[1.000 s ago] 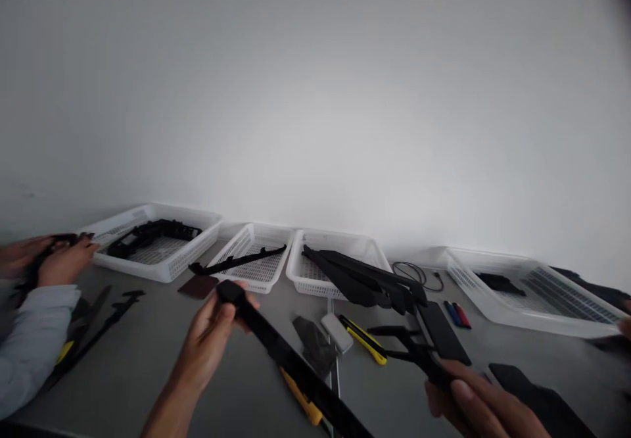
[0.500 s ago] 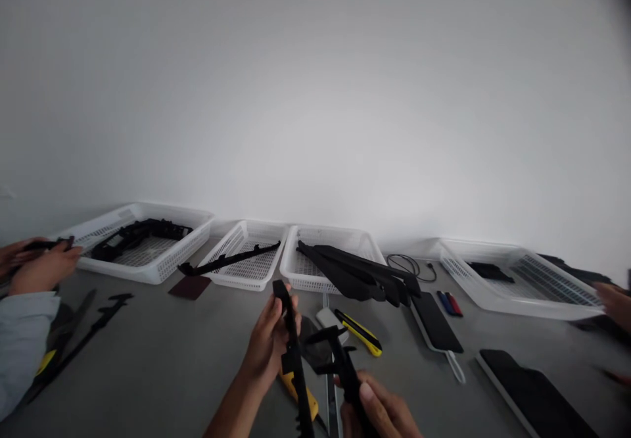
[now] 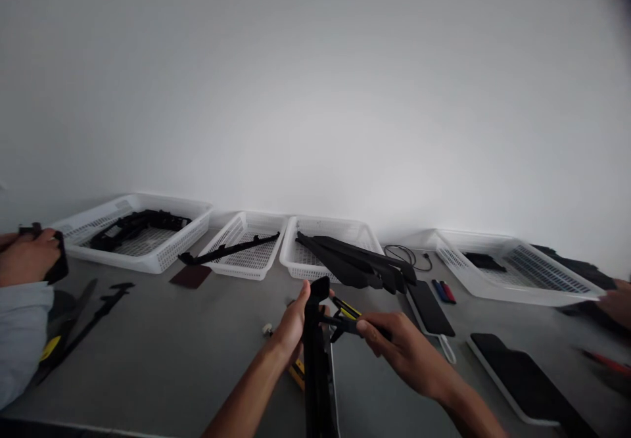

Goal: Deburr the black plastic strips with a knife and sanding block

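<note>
My left hand (image 3: 290,329) is closed around a long black plastic strip (image 3: 318,365), held upright with its angled tip at the top. In my right hand (image 3: 401,342) is a black caliper (image 3: 348,324), gripped between thumb and fingers. Its jaws meet the strip's right side near the tip; whether they clamp it I cannot tell. Just behind the caliper lies a yellow and black utility knife (image 3: 348,308), partly covered. A yellow-orange tool (image 3: 296,372) on the grey table (image 3: 236,352) is mostly hidden by my left hand and the strip.
White baskets (image 3: 162,264) with black parts line the wall. Long black panels (image 3: 352,264) overhang one basket. Power banks (image 3: 431,310), lighters (image 3: 444,291) and a cable (image 3: 407,257) lie right. Another caliper (image 3: 101,310) lies left. Co-workers' hands (image 3: 29,257) show at both sides.
My left hand has turned the strip, showing its broader face, and shifted right. My right hand has swung up, bringing the caliper jaws from apart to against the strip.
</note>
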Demonstrator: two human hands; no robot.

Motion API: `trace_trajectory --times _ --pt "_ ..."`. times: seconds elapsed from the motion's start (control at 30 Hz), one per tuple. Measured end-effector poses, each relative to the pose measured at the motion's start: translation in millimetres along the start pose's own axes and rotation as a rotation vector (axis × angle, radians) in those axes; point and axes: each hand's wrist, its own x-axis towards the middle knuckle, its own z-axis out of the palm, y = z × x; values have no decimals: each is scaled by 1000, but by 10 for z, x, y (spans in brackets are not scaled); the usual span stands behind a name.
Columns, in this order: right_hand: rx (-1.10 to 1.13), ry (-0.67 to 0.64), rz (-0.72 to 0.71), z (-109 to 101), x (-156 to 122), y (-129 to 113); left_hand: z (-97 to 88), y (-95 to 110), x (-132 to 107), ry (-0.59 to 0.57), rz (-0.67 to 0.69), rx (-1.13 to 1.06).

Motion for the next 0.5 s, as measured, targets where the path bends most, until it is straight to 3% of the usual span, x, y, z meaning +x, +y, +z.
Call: trace_trajectory --times 0.2,0.33,0.5 --pt "-562 -11 -31 216 97 220 -127 -201 115 68 -55 -12" --pt "-605 -27 -30 382 114 335 -210 -332 140 92 -74 1" --pt "-616 -39 -26 428 141 446 -229 -360 114 84 -126 -13"
